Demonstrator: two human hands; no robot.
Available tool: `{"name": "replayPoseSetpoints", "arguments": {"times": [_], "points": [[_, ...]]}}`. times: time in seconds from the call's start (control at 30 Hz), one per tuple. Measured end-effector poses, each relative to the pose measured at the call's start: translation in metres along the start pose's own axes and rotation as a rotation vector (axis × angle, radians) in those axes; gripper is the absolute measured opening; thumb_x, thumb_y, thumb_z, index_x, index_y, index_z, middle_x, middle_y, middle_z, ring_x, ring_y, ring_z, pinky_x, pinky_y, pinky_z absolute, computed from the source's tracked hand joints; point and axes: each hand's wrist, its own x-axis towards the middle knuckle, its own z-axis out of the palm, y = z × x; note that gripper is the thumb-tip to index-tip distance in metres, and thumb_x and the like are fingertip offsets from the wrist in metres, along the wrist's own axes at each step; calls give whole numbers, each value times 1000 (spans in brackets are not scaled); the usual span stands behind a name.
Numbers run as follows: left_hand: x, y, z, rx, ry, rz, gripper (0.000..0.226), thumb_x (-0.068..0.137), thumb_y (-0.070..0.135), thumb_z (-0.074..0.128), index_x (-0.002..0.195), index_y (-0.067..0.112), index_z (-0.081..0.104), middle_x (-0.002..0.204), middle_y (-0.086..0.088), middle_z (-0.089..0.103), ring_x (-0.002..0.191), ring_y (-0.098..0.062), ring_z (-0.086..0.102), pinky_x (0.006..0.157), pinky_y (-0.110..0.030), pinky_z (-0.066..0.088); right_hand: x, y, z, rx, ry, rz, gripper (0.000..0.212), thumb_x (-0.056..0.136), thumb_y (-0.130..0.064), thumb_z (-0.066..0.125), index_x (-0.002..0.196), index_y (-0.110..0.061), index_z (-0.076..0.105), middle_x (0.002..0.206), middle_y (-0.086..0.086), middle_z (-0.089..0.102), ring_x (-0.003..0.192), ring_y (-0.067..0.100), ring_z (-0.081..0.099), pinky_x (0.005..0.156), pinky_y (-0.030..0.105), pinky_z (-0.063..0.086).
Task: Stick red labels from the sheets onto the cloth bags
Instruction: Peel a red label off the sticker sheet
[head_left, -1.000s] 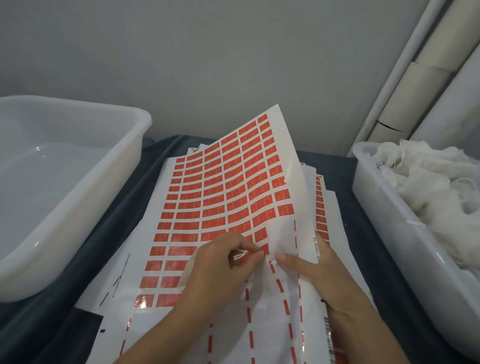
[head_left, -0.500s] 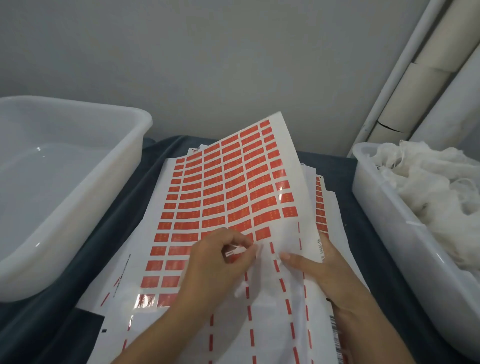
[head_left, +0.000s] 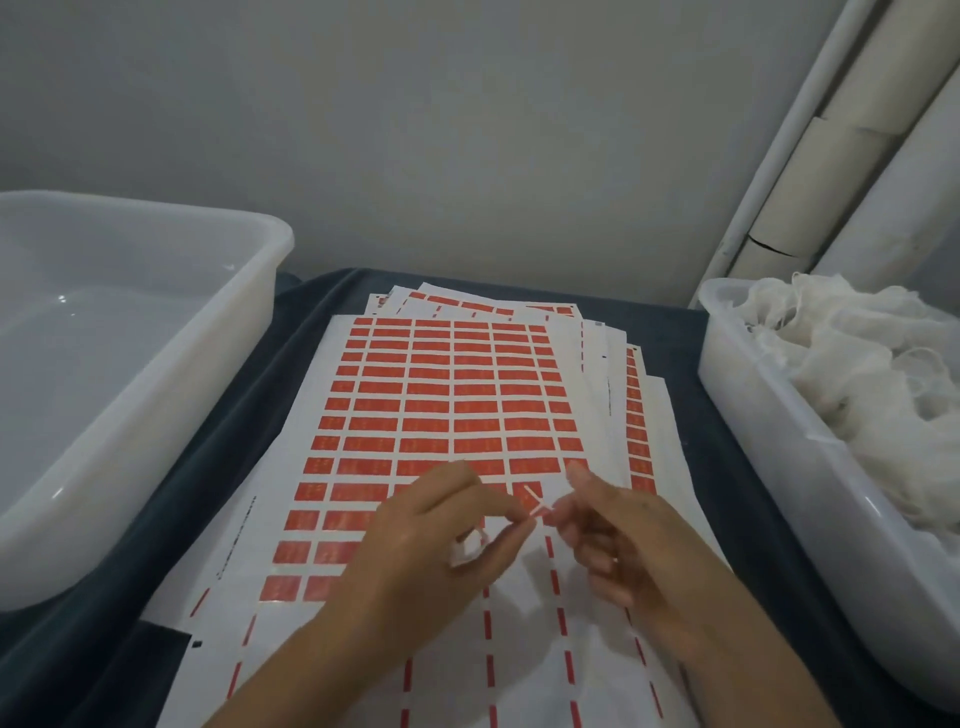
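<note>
While both hands (head_left: 441, 540) (head_left: 618, 540) pinch one peeled red label (head_left: 535, 501), grip narrow, above label sheet (head_left: 457, 395)

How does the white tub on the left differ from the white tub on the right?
The left tub holds nothing visible; the right tub is heaped with white cloth bags. The left tub looks wider and shows its bare glossy floor; the right tub's floor is hidden. Both are white plastic and flank the label sheets.

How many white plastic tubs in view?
2. One tub sits left of the label sheets, nothing visible inside. The other tub sits right of them, holding white cloth bags. Both run past the frame edges.
</note>
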Motion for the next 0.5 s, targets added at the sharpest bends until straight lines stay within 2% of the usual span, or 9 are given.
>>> {"name": "replayPoseSetpoints", "arguments": {"times": [0.07, 0.23, 0.33, 0.43, 0.5], "points": [[-2, 1, 1, 18, -52, 11, 16, 63, 25, 71, 75, 15, 73, 74, 7, 69, 85, -8, 53, 70, 7, 33, 0, 2, -2, 4, -19, 6, 32, 53, -49, 68, 66, -20, 75, 63, 3, 62, 41, 9, 45, 40, 16, 35], [-6, -1, 3, 38, -65, 64, 14, 64, 24, 70, 74, 16, 73, 71, 6, 67, 81, -8, 51, 73, 8, 30, 1, 5, -4, 20, -22, 1, 26, 58, -34, 71, 77, -16, 75, 68, 5, 65, 40, 8, 46, 40, 15, 35], [-5, 0, 3, 45, -98, 70, 17, 64, 27, 70, 78, 17, 73, 72, 9, 67, 79, -7, 51, 71, 9, 28, 1, 6, -1, 54, -11, -29, 21, 59, -31, 70, 76, -19, 75, 75, 4, 70, 41, 8, 47, 39, 15, 35], [-3, 2, 0, -94, -75, -75, 21, 68, 36, 69, 89, 34, 65, 82, 28, 57, 71, 7, 54, 63, 10, 32, 0, 6, 0, 151, 96, -162, 19, 62, -32, 68, 79, -26, 74, 81, 2, 72, 44, 10, 50, 40, 15, 38], [-1, 1, 0, -192, -22, -236, 30, 74, 31, 71, 86, 49, 50, 79, 34, 49, 80, 12, 52, 62, 7, 36, -1, 4, 2, 134, 189, -307, 23, 61, -38, 67, 80, -26, 72, 83, -3, 73, 49, 14, 57, 44, 16, 44]]}}
